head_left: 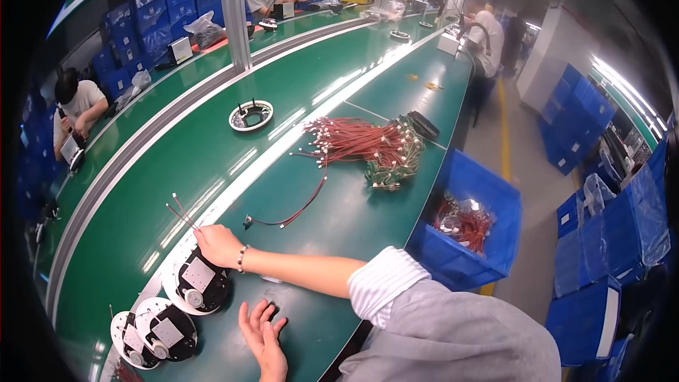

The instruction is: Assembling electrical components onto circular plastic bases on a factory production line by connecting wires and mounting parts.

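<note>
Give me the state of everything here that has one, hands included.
Right hand: fingers closed on thin wires
Thin wires: held, connector ends sticking out
Left hand: open, fingers loosely curled, holding nothing
Nearest round unit: partly covered by right hand
Red wire bundle: heaped loosely
Single cable: lying curved, not coiled
Blue bin: open, partly filled
White ring-shaped unit: set down, untouched

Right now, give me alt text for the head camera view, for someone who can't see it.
A person's right hand pinches thin wires at a round black-and-white unit, while the open left hand hovers over a green worktop. A bundle of red cables lies further along.
</note>
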The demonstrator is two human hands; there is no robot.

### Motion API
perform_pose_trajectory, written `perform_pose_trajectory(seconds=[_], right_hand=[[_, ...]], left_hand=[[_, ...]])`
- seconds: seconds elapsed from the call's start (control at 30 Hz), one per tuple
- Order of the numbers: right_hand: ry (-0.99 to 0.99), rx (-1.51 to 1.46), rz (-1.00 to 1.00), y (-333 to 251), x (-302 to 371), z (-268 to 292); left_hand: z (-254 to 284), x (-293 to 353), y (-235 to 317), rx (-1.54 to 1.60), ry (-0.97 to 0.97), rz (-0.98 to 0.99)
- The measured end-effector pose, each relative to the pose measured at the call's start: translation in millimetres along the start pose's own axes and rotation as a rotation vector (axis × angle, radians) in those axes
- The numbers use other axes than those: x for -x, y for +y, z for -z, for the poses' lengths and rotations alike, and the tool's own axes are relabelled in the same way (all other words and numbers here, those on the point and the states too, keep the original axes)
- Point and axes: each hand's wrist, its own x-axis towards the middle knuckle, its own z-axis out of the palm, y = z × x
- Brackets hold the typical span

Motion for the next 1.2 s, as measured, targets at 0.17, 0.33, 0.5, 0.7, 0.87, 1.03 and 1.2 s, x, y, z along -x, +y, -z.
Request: perform_pose_trajectory(seconds=[0.17, 0.33, 0.5, 0.7, 0.87, 1.03, 1.2], right_hand=[[0.078, -0.190, -0.114, 6.3, 0.3, -37.8], [-0.058, -0.189, 0.112, 4.2, 4.2, -29.4], [-0.306, -0.002, 0.293, 16.5, 25.3, 56.0], [-0.419, -0.401, -0.120, 4.9, 68.2, 80.1], [-0.426, -0.400, -0.098, 6.4, 73.5, 83.9], [-0.433, -0.409, -0.142, 4.5, 74.9, 89.7], [-0.344, -0.206, -0.009, -3.5, 71.8, 96.5]], left_hand=[[5.7, 1.1, -7.3, -0.001, -0.028, -0.036], [14.7, 11.9, -6.5, -0.077, -0.116, -0.116], [32.9, -5.0, 24.6, -0.397, -0.042, -0.772], [47.6, -47.4, 12.8, -0.308, -0.119, -0.436], [57.7, -52.2, 5.6, 0.039, -0.195, -0.276], [56.0, -43.7, 7.4, -0.381, -0.043, -0.224], [50.6, -42.8, 11.1, -0.103, -0.039, -0.064]])
